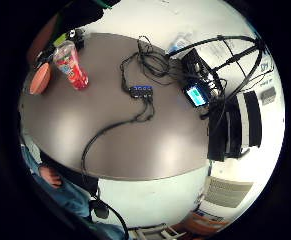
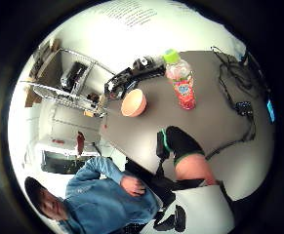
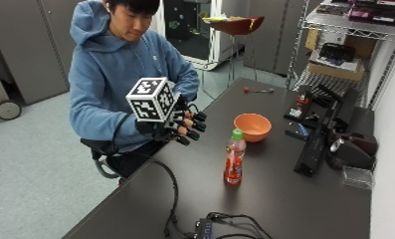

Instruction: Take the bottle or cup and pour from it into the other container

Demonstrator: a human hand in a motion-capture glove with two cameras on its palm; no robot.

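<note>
Bright even room light, pale glare patches on the table (image 1: 135, 145), soft shadows, slight overall blur

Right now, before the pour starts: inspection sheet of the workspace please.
Surface: dark table, bottle and bowl standing on it.
Job's things: bottle upright, green cap on, red drink inside; orange bowl upright just beyond it, apart from it, looks empty.
Clutter: black devices along the far edge; small clear box.
Grippers: gloved right hand raised over the table's near edge, fingers loosely curled, holding nothing.
Cables: black cable runs from the glove across the table to a small hub.
Surroundings: wire shelf, stool, grey cabinets.
</note>
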